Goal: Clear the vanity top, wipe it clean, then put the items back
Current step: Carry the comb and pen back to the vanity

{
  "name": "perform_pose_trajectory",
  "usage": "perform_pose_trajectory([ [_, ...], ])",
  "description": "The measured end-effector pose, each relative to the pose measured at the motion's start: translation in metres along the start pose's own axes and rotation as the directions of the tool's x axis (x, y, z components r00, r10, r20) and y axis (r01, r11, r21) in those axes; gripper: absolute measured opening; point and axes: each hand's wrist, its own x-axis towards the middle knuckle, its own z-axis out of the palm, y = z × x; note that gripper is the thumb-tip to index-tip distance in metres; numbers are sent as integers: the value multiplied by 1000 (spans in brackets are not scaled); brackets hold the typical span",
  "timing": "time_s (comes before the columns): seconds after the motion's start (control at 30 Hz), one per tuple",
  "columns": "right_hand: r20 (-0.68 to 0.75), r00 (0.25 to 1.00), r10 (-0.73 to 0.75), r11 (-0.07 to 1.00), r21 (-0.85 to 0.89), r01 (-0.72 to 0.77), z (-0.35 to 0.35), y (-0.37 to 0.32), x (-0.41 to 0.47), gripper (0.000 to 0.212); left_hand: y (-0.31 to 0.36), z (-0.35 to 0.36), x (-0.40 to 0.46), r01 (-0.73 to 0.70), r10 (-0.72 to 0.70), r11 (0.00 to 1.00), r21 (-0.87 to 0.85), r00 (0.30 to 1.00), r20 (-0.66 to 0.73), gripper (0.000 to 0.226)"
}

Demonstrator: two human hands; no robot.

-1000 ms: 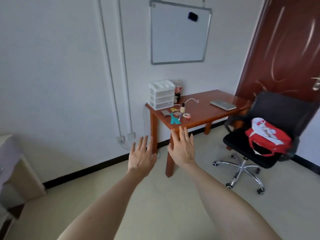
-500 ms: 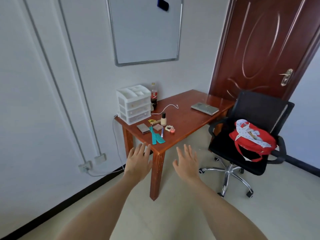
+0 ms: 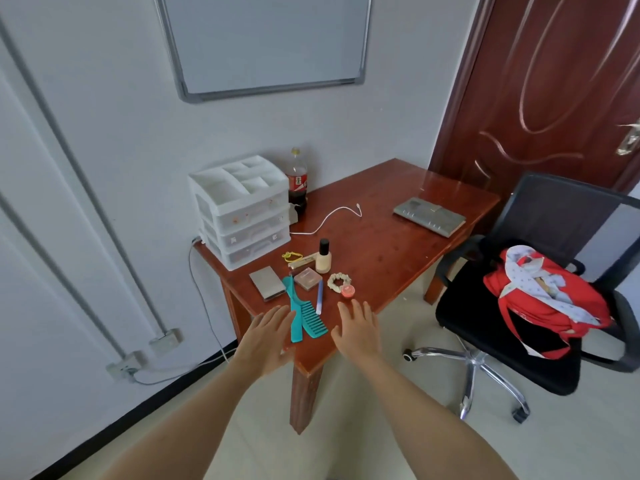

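A reddish wooden vanity table point(image 3: 391, 251) stands against the wall. Near its front corner lie two teal combs point(image 3: 304, 317), a grey compact point(image 3: 267, 283), a small brown palette point(image 3: 307, 278), a blue pen point(image 3: 319, 296), a foundation bottle point(image 3: 323, 257), a gold tube point(image 3: 302, 262), a yellow hair tie point(image 3: 291, 255), a cream scrunchie point(image 3: 338, 280) and a small pink jar point(image 3: 347, 291). My left hand point(image 3: 266, 337) and my right hand point(image 3: 358, 329) hover open over the corner, on either side of the combs, holding nothing.
A white drawer organiser point(image 3: 242, 209), a cola bottle point(image 3: 297, 181), a white cable point(image 3: 332, 218) and a grey notebook point(image 3: 429, 216) sit farther back. A black office chair point(image 3: 540, 306) with a red bag point(image 3: 543, 303) stands right of the table. A brown door point(image 3: 554, 91) is behind.
The view has moved closer to the table. Both hands, still open, now reach over its front corner beside the combs.
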Motion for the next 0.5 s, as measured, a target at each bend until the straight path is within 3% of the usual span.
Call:
perform_pose_trajectory([
  [0.23,128,992,-19,1000,6,18,23,7,98,59,-28,32,76,-68,88,994,-90,966,241,95],
  [0.5,207,975,79,997,-27,-75,54,10,143,80,-57,63,130,-145,160,987,-67,910,382,87],
])
